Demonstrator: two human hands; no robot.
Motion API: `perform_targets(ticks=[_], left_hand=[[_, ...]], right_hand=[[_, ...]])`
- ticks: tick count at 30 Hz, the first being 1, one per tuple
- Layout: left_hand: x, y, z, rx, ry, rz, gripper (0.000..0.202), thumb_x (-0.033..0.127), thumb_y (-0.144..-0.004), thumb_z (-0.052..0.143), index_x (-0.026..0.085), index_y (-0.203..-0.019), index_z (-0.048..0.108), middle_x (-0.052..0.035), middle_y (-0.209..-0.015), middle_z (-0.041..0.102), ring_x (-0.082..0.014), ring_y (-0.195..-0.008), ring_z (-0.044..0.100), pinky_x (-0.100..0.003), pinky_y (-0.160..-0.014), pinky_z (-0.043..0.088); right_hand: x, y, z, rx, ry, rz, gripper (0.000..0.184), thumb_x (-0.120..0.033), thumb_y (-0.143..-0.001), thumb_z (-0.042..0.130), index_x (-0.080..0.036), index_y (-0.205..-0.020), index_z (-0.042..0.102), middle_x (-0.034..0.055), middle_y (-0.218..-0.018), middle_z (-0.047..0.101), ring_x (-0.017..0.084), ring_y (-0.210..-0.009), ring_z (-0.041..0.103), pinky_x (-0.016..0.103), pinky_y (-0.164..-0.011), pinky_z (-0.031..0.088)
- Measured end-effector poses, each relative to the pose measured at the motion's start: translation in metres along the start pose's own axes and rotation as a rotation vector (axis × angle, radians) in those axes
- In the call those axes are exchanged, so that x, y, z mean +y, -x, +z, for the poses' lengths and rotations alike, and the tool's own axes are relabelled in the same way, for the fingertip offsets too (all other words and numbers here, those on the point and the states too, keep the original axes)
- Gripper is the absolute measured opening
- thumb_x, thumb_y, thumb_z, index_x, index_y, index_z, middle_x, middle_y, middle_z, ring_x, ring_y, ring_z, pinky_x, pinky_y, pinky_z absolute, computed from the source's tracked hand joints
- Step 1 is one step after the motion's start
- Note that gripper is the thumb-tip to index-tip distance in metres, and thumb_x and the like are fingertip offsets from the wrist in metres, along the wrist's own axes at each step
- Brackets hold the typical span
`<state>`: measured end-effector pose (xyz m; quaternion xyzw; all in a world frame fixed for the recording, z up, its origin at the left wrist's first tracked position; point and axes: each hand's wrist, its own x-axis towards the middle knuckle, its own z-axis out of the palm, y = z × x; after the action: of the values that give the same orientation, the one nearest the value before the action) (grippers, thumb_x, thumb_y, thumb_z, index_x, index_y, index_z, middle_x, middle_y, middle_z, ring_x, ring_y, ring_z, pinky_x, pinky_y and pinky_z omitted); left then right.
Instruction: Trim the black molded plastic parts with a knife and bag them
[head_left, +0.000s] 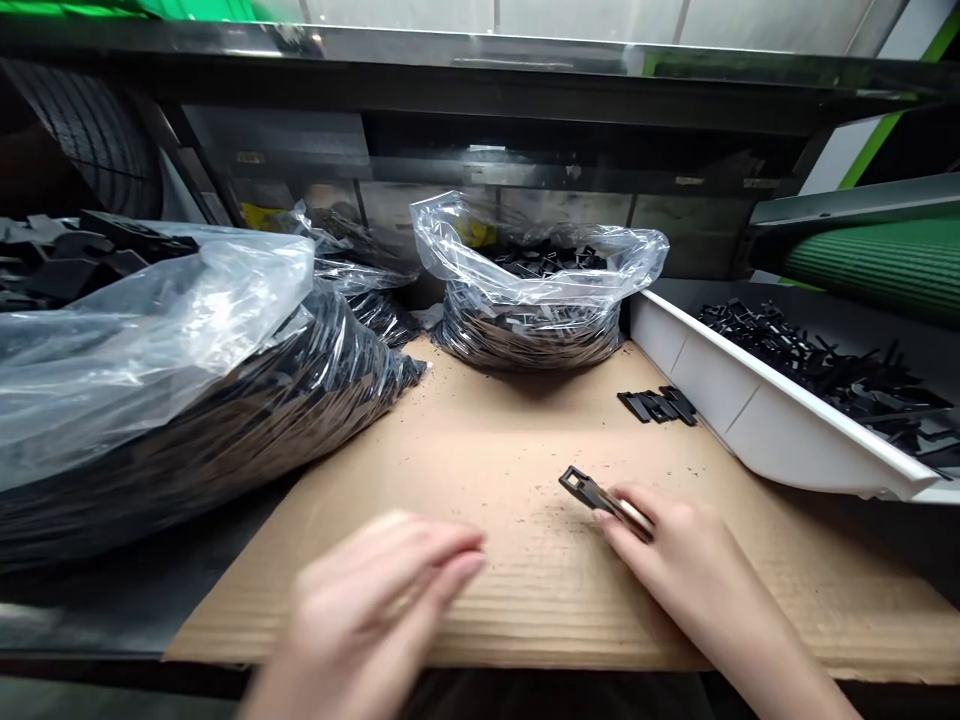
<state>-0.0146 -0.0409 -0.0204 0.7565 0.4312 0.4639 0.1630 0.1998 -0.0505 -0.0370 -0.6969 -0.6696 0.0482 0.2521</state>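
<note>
My right hand point(667, 530) is closed around a long black plastic part point(592, 493) over the cardboard sheet point(517, 610). A rectangular opening shows at the part's far end, and a pale shiny strip lies along it near my fingers. To the left, my left hand point(375, 590) is blurred, with thumb and forefinger brought together over the cardboard; whether anything small sits between them I cannot make out. Several flat black plastic pieces point(658, 405) lie side by side beyond my right hand. Dark specks are scattered on the cardboard between the hands and those pieces.
A large clear bag point(247, 400) of black parts leans in from the left. Another open bag point(532, 320) of black parts stands at the back. Along the right runs a white tray point(780, 410) holding black pieces, below a green ribbed belt point(885, 260). A metal beam point(480, 60) crosses above.
</note>
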Motion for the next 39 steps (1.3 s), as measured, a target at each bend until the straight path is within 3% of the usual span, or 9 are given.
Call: perform_targets(ticks=[3, 6, 8, 11, 13, 16, 22, 34, 39], left_hand=[[0.017, 0.003, 0.036, -0.262, 0.376, -0.258, 0.018, 0.025, -0.078, 0.057, 0.023, -0.093, 0.067, -0.0009, -0.084, 0.071, -0.0175, -0.077, 0.065, -0.021, -0.068, 0.051], [0.023, 0.001, 0.061, -0.392, 0.599, -0.378, 0.019, 0.025, -0.082, 0.052, 0.019, -0.095, 0.065, -0.0015, -0.080, 0.069, -0.0173, -0.077, 0.064, -0.021, -0.067, 0.051], [0.020, 0.002, 0.065, -0.381, 0.508, -0.333, 0.020, 0.024, -0.084, 0.047, 0.018, -0.095, 0.063, -0.0022, -0.079, 0.066, -0.0168, -0.076, 0.063, -0.023, -0.068, 0.051], [0.010, 0.009, 0.064, -0.336, 0.130, -0.130, 0.025, 0.021, -0.085, 0.043, 0.017, -0.105, 0.058, -0.0060, -0.089, 0.061, -0.0194, -0.082, 0.060, -0.028, -0.073, 0.049], [0.004, 0.015, 0.065, -0.328, -0.066, -0.004, 0.024, 0.020, -0.086, 0.041, 0.018, -0.104, 0.056, -0.0064, -0.087, 0.061, -0.0205, -0.080, 0.059, -0.030, -0.069, 0.048], [-0.002, 0.022, 0.069, -0.292, -0.202, 0.104, 0.017, 0.021, -0.087, 0.041, 0.018, -0.089, 0.058, -0.0030, -0.072, 0.061, -0.0195, -0.065, 0.059, -0.029, -0.056, 0.047], [-0.001, 0.025, 0.072, -0.283, -0.230, 0.145, 0.019, 0.020, -0.086, 0.042, 0.017, -0.079, 0.060, -0.0024, -0.063, 0.059, -0.0180, -0.056, 0.057, -0.028, -0.051, 0.045], [-0.004, 0.026, 0.070, -0.284, -0.156, 0.201, 0.015, 0.015, -0.085, 0.046, 0.015, -0.082, 0.060, -0.0030, -0.061, 0.058, -0.0163, -0.054, 0.054, -0.027, -0.051, 0.044], [-0.004, 0.027, 0.069, -0.293, -0.157, 0.252, 0.015, 0.014, -0.085, 0.045, 0.012, -0.087, 0.059, -0.0045, -0.064, 0.059, -0.0165, -0.056, 0.055, -0.028, -0.053, 0.045]], right_hand=[[-0.012, 0.022, -0.009, 0.005, -0.139, -0.001, 0.014, -0.031, -0.076, 0.053, -0.025, -0.080, 0.066, -0.0043, -0.064, 0.068, 0.011, -0.055, 0.064, 0.014, -0.049, 0.048], [-0.012, 0.038, -0.006, -0.036, -0.334, -0.084, 0.021, -0.034, -0.079, 0.049, -0.025, -0.089, 0.065, -0.0042, -0.067, 0.068, 0.009, -0.054, 0.064, 0.011, -0.051, 0.049], [-0.003, 0.044, -0.002, 0.014, -0.266, -0.149, 0.031, -0.036, -0.083, 0.043, -0.021, -0.104, 0.061, 0.0011, -0.085, 0.069, 0.012, -0.068, 0.067, 0.013, -0.059, 0.051], [0.012, 0.047, 0.004, 0.095, 0.048, -0.221, 0.041, -0.038, -0.086, 0.036, -0.016, -0.117, 0.052, 0.0067, -0.091, 0.068, 0.015, -0.072, 0.067, 0.016, -0.052, 0.053], [0.017, 0.045, 0.007, 0.083, 0.146, -0.247, 0.036, -0.034, -0.089, 0.031, -0.019, -0.111, 0.055, 0.0055, -0.084, 0.068, 0.016, -0.069, 0.067, 0.019, -0.049, 0.053], [0.019, 0.043, 0.012, 0.021, 0.083, -0.270, 0.028, -0.027, -0.089, 0.032, -0.023, -0.097, 0.059, 0.0016, -0.075, 0.065, 0.015, -0.066, 0.064, 0.024, -0.055, 0.052], [0.017, 0.042, 0.014, -0.056, 0.039, -0.269, 0.024, -0.025, -0.088, 0.035, -0.024, -0.086, 0.059, -0.0011, -0.063, 0.058, 0.013, -0.055, 0.059, 0.022, -0.047, 0.042], [0.016, 0.036, 0.004, -0.209, 0.001, -0.255, 0.026, -0.022, -0.087, 0.034, -0.024, -0.075, 0.057, -0.0012, -0.061, 0.057, 0.012, -0.051, 0.056, 0.022, -0.049, 0.043], [0.015, 0.036, 0.008, -0.158, 0.028, -0.258, 0.024, -0.024, -0.087, 0.034, -0.025, -0.075, 0.054, -0.0023, -0.060, 0.056, 0.013, -0.050, 0.056, 0.023, -0.045, 0.040]])
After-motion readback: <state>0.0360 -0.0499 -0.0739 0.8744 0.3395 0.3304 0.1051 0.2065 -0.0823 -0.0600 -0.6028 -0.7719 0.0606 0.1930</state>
